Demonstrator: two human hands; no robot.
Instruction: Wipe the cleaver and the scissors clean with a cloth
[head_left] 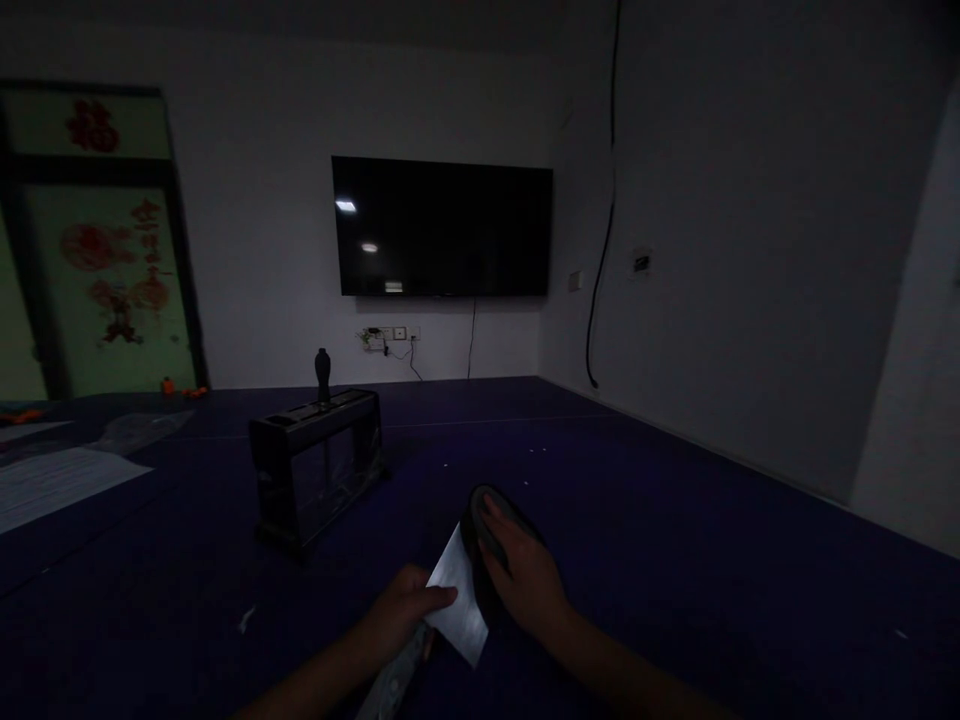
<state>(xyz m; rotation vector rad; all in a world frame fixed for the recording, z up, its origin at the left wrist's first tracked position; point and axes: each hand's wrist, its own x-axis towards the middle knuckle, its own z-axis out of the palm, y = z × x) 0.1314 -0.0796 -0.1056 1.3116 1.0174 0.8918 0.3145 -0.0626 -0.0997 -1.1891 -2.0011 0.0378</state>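
Note:
Low in the middle of the head view, my left hand (409,607) is closed around a flat metal-bladed scraper (466,632), its thumb pressed on the shiny blade. A pale handle extends toward the bottom edge below that hand. My right hand (529,580) is closed on a dark rounded object with a greyish inner face (480,500), its fingers lying over the top. This object is against or just beside the blade's right side; the dim light hides whether they touch. Its exact kind cannot be made out.
A black frame-like device with an upright handle (315,418) stands on the dark blue surface (675,560) to the left. Printed paper (67,482) and clear plastic (142,430) lie farther left. Small white scraps are scattered about. A television (446,228) hangs on the wall.

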